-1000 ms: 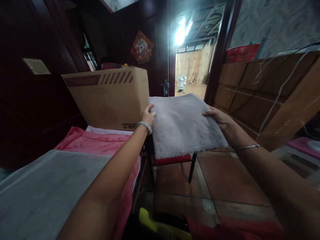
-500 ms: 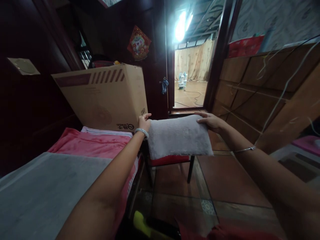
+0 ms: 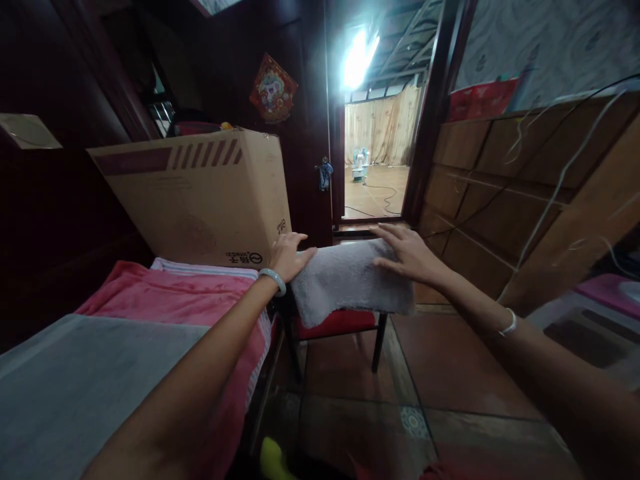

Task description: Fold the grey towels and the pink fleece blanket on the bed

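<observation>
A fluffy grey cloth hangs at the chair's back, its lower edge uneven above the red seat. The chair has dark legs and stands on the tiled floor; its backrest is hidden by the cloth. At the cloth's upper left corner is my left hand, fingers stretched forward and thumb apart, resting against the fabric. My right hand lies over the upper right part with its fingers spread and its thumb on the cloth. Neither hand is closed round it.
Left of the chair, a large cardboard box stands behind a pink blanket and a grey cloth-covered surface. Wooden drawers line the right side with loose cables. Straight ahead is a doorway, with a fan in the room beyond.
Both hands have loosened from a pinch on the cloth's upper corners to spread fingers. The cloth's top edge has dropped slightly and its lower edge has become wavy.
</observation>
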Demonstrator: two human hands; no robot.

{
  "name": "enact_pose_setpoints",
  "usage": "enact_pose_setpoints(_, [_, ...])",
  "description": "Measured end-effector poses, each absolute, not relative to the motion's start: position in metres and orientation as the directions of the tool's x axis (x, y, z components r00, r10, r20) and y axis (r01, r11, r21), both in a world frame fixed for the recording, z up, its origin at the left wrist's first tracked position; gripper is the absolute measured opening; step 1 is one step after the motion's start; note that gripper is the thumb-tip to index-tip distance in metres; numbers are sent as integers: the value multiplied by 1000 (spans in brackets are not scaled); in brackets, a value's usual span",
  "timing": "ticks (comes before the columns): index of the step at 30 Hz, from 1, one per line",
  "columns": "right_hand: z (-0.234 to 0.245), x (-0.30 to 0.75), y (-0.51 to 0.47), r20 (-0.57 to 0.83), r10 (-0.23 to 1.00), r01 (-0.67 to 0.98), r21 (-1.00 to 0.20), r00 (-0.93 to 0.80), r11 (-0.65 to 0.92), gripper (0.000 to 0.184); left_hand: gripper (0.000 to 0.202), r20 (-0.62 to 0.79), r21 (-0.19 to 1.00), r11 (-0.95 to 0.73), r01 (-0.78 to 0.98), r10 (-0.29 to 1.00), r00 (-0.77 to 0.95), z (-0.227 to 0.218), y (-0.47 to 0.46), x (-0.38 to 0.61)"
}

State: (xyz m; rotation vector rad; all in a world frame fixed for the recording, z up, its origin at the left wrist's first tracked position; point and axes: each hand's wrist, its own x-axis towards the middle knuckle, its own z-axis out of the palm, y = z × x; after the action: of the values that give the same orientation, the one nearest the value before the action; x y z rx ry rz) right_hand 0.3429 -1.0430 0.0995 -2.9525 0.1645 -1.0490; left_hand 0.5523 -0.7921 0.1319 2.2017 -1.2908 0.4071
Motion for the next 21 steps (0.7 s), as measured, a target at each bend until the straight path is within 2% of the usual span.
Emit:
enact_pose_setpoints(2, [94,348,-1040,566,20,-34,85,824,-996,87,65,417,69,-333,-940,-847,331,136,-794,540])
enact_pose_setpoints(3, [91,350,-1041,539,53,-11,114,840,-993,94,74,342,0,-316,-949,-892,297,137,-796,536])
enact_pose_setpoints(5, [85,353,-1047,513,95,40,117,853,-992,100,83,225,-82,-315,-945,-930,291,135,-801,531])
enact_pose_setpoints(7, [80,355,-1055,513,120,83,95,850,-992,99,81,189,-130,-328,-936,-935,301,131,-804,532])
enact_pose_setpoints(12, [73,360,-1068,546,145,103,109,825,-989,83,72,215,-187,-322,-928,-935,281,124,-802,539])
enact_pose_setpoints(15, [71,366,-1070,535,149,115,96,832,-989,80,70,224,-195,-323,-926,-934,278,121,-800,542])
enact_pose_setpoints(18, [71,366,-1074,511,156,166,27,845,-986,82,71,235,-172,-322,-931,-931,279,120,-800,542])
enact_pose_setpoints(21, [69,359,-1080,496,120,185,-83,860,-979,92,74,234,-132,-310,-942,-933,274,124,-799,541])
